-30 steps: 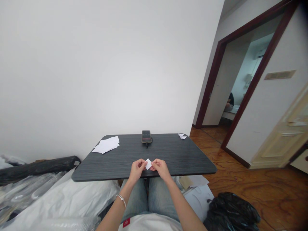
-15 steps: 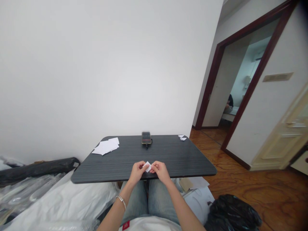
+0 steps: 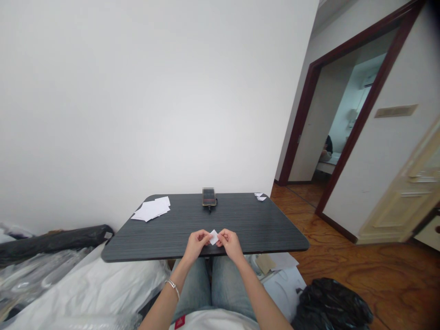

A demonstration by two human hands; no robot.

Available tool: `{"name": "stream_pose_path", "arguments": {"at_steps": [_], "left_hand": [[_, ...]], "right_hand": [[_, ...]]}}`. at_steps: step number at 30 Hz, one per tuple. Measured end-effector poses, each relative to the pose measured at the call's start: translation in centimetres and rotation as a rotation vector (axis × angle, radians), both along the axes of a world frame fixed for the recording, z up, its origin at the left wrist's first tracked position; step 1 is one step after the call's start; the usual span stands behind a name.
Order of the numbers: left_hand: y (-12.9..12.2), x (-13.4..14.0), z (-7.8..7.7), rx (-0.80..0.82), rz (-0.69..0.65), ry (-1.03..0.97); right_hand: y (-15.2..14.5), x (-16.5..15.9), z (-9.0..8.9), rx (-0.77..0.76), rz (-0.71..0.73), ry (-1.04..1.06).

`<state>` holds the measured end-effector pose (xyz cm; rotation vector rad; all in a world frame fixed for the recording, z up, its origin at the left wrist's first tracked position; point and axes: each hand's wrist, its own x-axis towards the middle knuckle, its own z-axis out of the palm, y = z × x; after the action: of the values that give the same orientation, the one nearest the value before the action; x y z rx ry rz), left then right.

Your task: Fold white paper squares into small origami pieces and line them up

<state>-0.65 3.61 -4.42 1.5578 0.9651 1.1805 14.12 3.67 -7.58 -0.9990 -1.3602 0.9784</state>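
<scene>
Between my hands is a small folded piece of white paper (image 3: 213,237), turned so that a corner points up. My left hand (image 3: 197,242) pinches its left corner between thumb and fingers. At the right corner, the fingertips of my right hand (image 3: 228,241) are closed on the same paper. Both hands are just above the near edge of the dark table (image 3: 185,227). A loose pile of white paper sheets (image 3: 151,210) lies at the table's far left. Folded white paper pieces (image 3: 260,197) rest in the far right corner.
A phone-like device (image 3: 209,197) with a cable stands at the table's back, near the white wall. Plastic-wrapped bundles (image 3: 68,279) lie to the left. A black plastic bag (image 3: 332,305) sits on the floor at right. Through the doorway, a person (image 3: 327,149) is partly visible.
The small paper has shifted slightly right and up, and more of it shows between my fingertips. My hands stay in almost the same place.
</scene>
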Motion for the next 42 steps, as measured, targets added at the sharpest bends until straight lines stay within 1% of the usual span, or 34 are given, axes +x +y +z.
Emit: {"name": "stream_pose_path", "arguments": {"at_steps": [9, 14, 21, 26, 31, 33, 35, 37, 42], "left_hand": [[0.0, 0.1, 0.0, -0.005, 0.053, -0.03], [0.1, 0.1, -0.4, -0.011, 0.07, -0.009], [0.6, 0.0, -0.9, -0.037, 0.05, -0.027], [0.7, 0.0, -1.0, -0.12, -0.016, -0.043], [0.5, -0.3, -0.4, -0.238, -0.187, -0.063], [0.4, -0.5, 0.0, -0.259, -0.221, -0.082], [0.3, -0.6, 0.4, -0.265, -0.221, -0.096], [0.2, -0.6, 0.6, -0.265, -0.194, -0.102], [0.2, -0.7, 0.5, -0.243, -0.164, -0.096]], "right_hand": [[-0.3, 0.0, 0.5, 0.013, 0.027, 0.003], [-0.4, -0.1, 0.5, 0.004, 0.041, -0.012], [0.1, 0.1, 0.5, 0.063, -0.057, -0.015], [0.3, 0.3, 0.5, 0.065, -0.099, 0.04], [0.1, 0.2, 0.5, 0.037, -0.048, 0.075], [0.1, 0.2, 0.5, 0.029, -0.025, 0.081], [0.0, 0.2, 0.6, 0.025, -0.003, 0.085], [-0.2, 0.2, 0.7, 0.026, 0.017, 0.086], [-0.4, 0.2, 0.7, 0.029, 0.044, 0.092]]}}
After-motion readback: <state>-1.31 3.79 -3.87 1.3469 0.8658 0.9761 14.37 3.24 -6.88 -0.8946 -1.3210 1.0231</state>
